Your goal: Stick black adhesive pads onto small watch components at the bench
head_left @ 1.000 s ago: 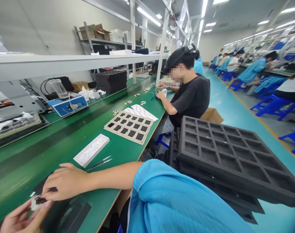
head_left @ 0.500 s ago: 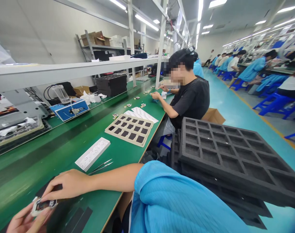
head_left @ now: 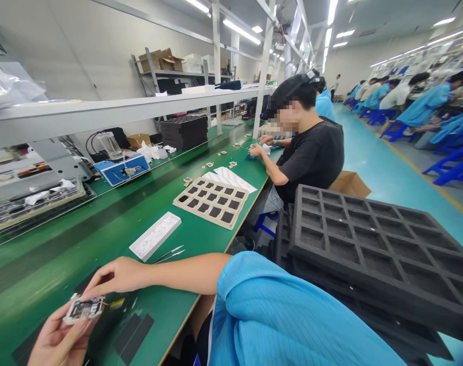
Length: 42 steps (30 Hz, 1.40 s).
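The left hand (head_left: 63, 333) holds the unit (head_left: 84, 309) pinched between thumb and fingers, gripping it from below and the near side. The unit is a small pale housing, tilted so that its open face with a circuit board shows. The right hand (head_left: 119, 277) comes in from the right, thumb and forefinger drawn close together at the unit's upper rim; I cannot tell whether they pinch it or only touch. A yellow tab (head_left: 117, 303) sticks out just right of the unit, below the right hand.

Nearer the body and to the right of the grip, black strips (head_left: 139, 338) lie side by side on the green bench (head_left: 204, 239). Beyond the right wrist are tweezers (head_left: 170, 252), and near them a white tray (head_left: 163, 240) with tiny pieces in it. Farther out the same way lies a beige tray (head_left: 208, 217) with dark squares in rows, white sheets (head_left: 235, 179) just past it.

Well beyond the grip, across the bench, stands a blue fixture (head_left: 108, 175), with a black stack (head_left: 185, 134) to its right. Far right of the grip, past the blue sleeve (head_left: 284, 315), foam trays (head_left: 349, 269) are piled up. A co-worker (head_left: 315, 152) in a black shirt sits farther along the bench, both hands over it.
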Motion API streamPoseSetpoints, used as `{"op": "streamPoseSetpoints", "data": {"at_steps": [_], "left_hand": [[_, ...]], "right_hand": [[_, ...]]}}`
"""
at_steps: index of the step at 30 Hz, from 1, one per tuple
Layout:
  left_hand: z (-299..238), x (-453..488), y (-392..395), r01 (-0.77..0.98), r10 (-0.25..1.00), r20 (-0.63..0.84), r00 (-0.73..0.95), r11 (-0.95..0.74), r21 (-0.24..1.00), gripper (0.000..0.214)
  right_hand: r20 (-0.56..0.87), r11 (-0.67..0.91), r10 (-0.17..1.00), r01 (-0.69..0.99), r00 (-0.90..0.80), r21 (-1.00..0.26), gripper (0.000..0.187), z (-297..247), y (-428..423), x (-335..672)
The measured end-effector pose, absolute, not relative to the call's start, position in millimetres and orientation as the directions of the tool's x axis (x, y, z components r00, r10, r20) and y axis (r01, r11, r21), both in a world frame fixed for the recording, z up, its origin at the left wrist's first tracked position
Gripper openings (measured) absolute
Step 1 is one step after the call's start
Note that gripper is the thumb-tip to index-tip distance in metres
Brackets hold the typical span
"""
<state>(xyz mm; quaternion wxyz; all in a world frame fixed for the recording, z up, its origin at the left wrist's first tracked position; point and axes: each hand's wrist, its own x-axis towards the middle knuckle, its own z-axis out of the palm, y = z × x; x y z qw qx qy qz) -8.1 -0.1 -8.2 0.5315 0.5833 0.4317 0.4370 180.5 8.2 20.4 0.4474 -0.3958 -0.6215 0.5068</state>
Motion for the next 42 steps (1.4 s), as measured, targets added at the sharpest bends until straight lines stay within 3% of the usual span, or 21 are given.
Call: {"op": "streamPoseSetpoints", "data": {"at_steps": [3, 8, 12, 16, 21, 37, 42], "left_hand": [[-0.7, -5.8, 0.3, 0.059, 0.984, 0.027, 0.175, -0.038, 0.998, 0.031], [11.8, -5.2, -1.1, -0.118, 0.985, 0.037, 0.166, -0.017, 0.993, 0.031], [9.8, -6.7, -3.0, -0.341, 0.989, 0.108, 0.103, -0.067, 0.938, 0.049], [3.5, -8.9, 0.5, -0.433, 0.979, 0.164, 0.12, -0.097, 0.896, 0.056], [3.0, -7.0, -2.9, -0.396, 0.957, 0.234, 0.17, -0.151, 0.906, 0.057], [-5.0, -5.7, -3.0, -0.258, 0.941, 0.315, 0.121, -0.276, 0.926, 0.056], [-5.8, -0.2, -4.9, -0.255, 0.947, 0.309, 0.087, -0.278, 0.926, 0.055]], "right_hand": [[0.184, 0.206, 0.955, 0.074, -0.233, -0.976, 0.026, 13.8, 9.8, 175.7], [0.325, 0.306, 0.932, -0.135, -0.158, -0.942, 0.024, 5.2, 13.4, 169.6], [0.435, 0.438, 0.893, -0.002, -0.116, -0.899, 0.011, 7.9, 5.3, 167.9], [0.603, 0.627, 0.778, 0.145, -0.179, -0.766, 0.006, 8.0, 0.7, 166.4], [0.687, 0.711, 0.702, 0.257, -0.189, -0.655, 0.005, 5.7, -11.6, 163.2], [0.699, 0.703, 0.678, 0.481, -0.229, -0.524, 0.013, 0.4, -12.1, 163.7], [0.717, 0.699, 0.65, 0.57, -0.254, -0.432, 0.013, -1.1, -14.7, 159.5]]}}
